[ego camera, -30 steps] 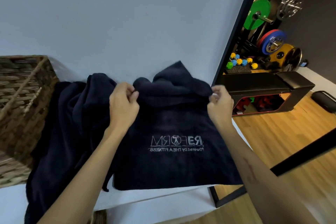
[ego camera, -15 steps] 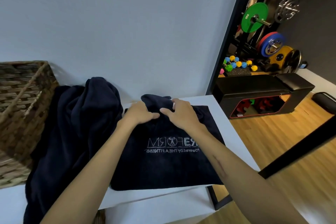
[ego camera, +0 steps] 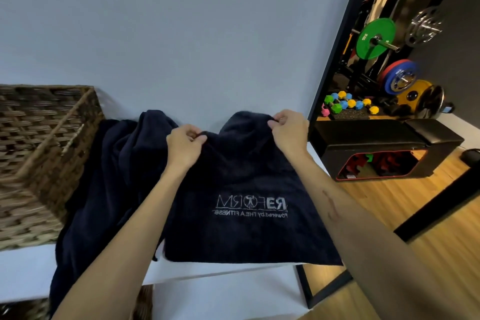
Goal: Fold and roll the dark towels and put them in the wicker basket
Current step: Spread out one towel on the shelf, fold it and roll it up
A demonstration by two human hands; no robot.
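Head camera, looking forward and down over a white table (ego camera: 20,267) set against a pale wall.

A dark navy terry towel with a white embroidered logo (ego camera: 249,205) lies spread on the table straight ahead of the person, its near edge running left to right along the table's front edge. Its far edge is lifted off the surface, held at two places. The left hand (ego camera: 185,147) pinches the far edge between thumb and curled fingers, towards the towel's left side. The right hand (ego camera: 288,130) pinches the same edge, a little higher and further right, near the far right corner. The cloth between them sags slightly.

The held edge lies away from the person, and the towel's flat body stretches back towards them, so a fold would likely bring that far edge forward over the logo.

To the left, just beside this towel, a heap of loose dark navy towel cloth (ego camera: 104,176) drapes over the table's front. Further left, touching that heap, stands a brown woven wicker basket (ego camera: 52,148); the left hand is the nearer to it.

At right, beyond a black door frame, are a black bench (ego camera: 384,140) and coloured weights.
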